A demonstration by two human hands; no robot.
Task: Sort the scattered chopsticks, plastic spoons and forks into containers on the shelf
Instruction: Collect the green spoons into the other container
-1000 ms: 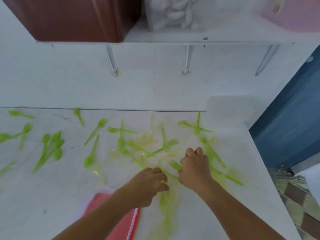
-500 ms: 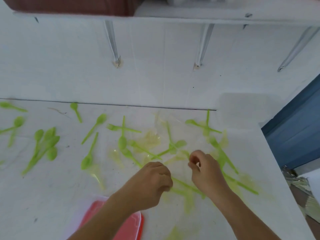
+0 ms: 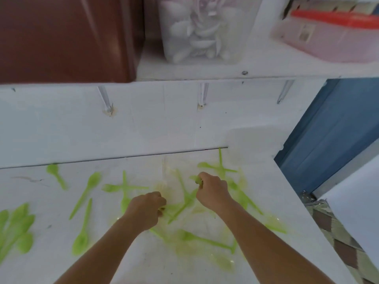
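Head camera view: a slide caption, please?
Right hand pinches a green spoon, left hand curls among others on a counter under a shelf.

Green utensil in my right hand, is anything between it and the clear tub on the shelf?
Nothing visible does. The right hand pinches the green utensil, and only bare wall lies below the shelf. The clear tub is cut off at the top; a lid is possible.
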